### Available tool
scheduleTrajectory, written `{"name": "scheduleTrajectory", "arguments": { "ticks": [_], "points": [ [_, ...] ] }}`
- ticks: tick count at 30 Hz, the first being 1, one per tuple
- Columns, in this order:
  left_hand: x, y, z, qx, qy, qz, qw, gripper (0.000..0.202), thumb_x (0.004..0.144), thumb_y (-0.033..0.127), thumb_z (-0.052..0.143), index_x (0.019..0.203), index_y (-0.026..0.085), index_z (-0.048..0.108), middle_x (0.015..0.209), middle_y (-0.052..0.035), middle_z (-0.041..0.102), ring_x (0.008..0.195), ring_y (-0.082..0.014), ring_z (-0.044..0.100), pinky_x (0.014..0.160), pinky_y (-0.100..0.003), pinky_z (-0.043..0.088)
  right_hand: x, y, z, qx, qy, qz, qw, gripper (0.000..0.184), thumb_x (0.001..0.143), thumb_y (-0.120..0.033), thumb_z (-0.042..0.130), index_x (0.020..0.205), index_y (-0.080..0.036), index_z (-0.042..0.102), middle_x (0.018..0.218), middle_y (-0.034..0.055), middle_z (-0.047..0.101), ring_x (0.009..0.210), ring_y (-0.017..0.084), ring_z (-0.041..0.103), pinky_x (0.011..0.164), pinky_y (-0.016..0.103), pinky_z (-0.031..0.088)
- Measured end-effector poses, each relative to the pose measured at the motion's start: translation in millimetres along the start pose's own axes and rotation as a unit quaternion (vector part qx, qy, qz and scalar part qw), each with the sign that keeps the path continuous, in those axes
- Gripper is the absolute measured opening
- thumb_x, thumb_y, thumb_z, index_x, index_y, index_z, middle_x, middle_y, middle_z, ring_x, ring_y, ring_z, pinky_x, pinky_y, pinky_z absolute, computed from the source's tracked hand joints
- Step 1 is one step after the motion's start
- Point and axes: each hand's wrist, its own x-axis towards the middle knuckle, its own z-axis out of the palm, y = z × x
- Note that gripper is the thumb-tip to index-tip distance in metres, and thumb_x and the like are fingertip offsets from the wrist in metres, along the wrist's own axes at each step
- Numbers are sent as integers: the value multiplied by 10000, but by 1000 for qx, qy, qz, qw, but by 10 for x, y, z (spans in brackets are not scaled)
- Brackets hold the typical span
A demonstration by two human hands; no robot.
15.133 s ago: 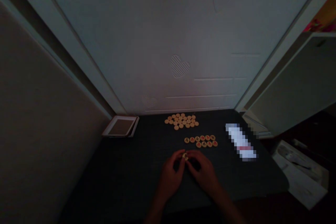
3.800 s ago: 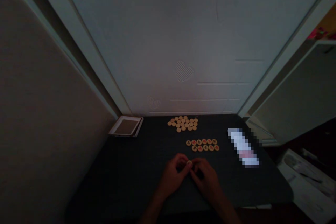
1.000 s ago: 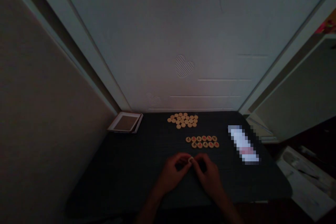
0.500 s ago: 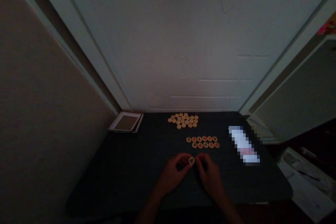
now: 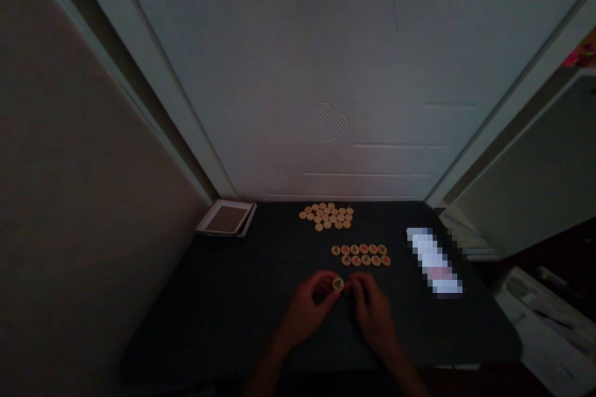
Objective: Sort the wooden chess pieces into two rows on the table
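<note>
Between the thumb and fingers of my left hand [image 5: 308,307] is a round wooden Chinese chess piece [image 5: 338,285], its dark-marked face turned up towards me. Close by its right edge, my right hand [image 5: 372,307] has its thumb and fingers drawn together; whether anything is pinched there is hidden. Beyond the hands lie two rows of face-up pieces [image 5: 365,260], some marked in red and some in dark. Farther back, a cluster of plain-topped pieces [image 5: 327,224] rests near the wall-side edge.
The dark table [image 5: 209,310] meets a pale panel [image 5: 288,74] embossed with hearts. A shallow tray-like box [image 5: 226,218] sits at its far left corner. A pixelated bright object [image 5: 433,260] lies on the right. Past the right edge stands a white container [image 5: 549,316].
The piece in my left hand has turned a little, and its mark now sits at a different angle. My right fingers have shifted slightly beside it. The whole view has tilted up slightly.
</note>
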Motion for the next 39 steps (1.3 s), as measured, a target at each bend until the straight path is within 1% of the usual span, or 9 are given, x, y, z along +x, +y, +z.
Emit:
{"name": "scheduleTrajectory", "arguments": {
  "ticks": [4, 8, 14, 18, 23, 28, 34, 39],
  "points": [
    [-1, -14, 2, 2, 2, 0, 1000, 257, 890, 372, 668, 1095, 218, 684, 1032, -57, 764, 939, -203, 713, 898, -350, 566, 1, -26, 1, 14, 0, 13, 1000, 248, 998, -427, 499, 1026, -212, 619, 910, 69, 739, 830, 209, 723, 747, 284, 557],
    [-4, 0, -4, -3, 1, -8, 1000, 269, 893, 390, 665, 1102, 222, 683, 1056, -57, 760, 954, -203, 713, 909, -347, 565, 4, -34, 9, 16, -6, 22, 1000, 271, 968, -475, 551, 954, -215, 623, 859, 65, 740, 795, 217, 718, 718, 294, 559],
    [-3, 24, -10, 2, -8, -9, 1000, 274, 881, 400, 675, 1088, 222, 693, 1034, -55, 766, 944, -208, 714, 895, -346, 569, 5, -33, 8, 24, -11, 24, 999, 297, 957, -504, 564, 919, -217, 630, 835, 52, 741, 753, 209, 713, 685, 290, 555],
    [0, 11, -3, -1, -6, -2, 1000, 248, 889, 390, 669, 1076, 231, 699, 1029, -46, 768, 937, -201, 716, 891, -334, 566, -4, -42, -8, 24, -3, 40, 999, 308, 958, -518, 557, 918, -222, 630, 832, 52, 743, 758, 217, 716, 677, 293, 546],
    [-8, -4, -2, 14, -2, 6, 1000, 242, 875, 360, 688, 1081, 234, 703, 994, -40, 769, 914, -196, 714, 873, -324, 562, -7, -41, -23, 13, -14, 58, 998, 298, 951, -504, 580, 879, -220, 634, 793, 38, 734, 724, 209, 707, 661, 289, 526],
    [-17, -3, -7, 39, -27, 11, 999, 240, 872, 333, 684, 1092, 244, 721, 989, -38, 767, 903, -194, 703, 859, -316, 552, 2, -59, -3, 7, -26, 43, 999, 287, 932, -492, 614, 828, -224, 600, 802, 37, 725, 732, 204, 695, 673, 287, 515],
    [-22, -4, -3, 45, -32, 7, 998, 256, 870, 365, 691, 1094, 245, 720, 975, -36, 772, 897, -196, 703, 852, -311, 548, -6, -43, 2, 5, -28, 32, 999, 292, 939, -476, 599, 790, -230, 550, 808, 35, 719, 733, 193, 687, 672, 274, 505],
    [-23, -15, -6, 60, -31, 4, 998, 273, 875, 369, 683, 1114, 242, 712, 974, -32, 771, 896, -189, 701, 855, -307, 548, -3, -30, -2, -5, -20, 44, 999, 271, 946, -448, 587, 793, -226, 557, 767, 18, 699, 710, 181, 676, 653, 255, 489]
  ]
}}
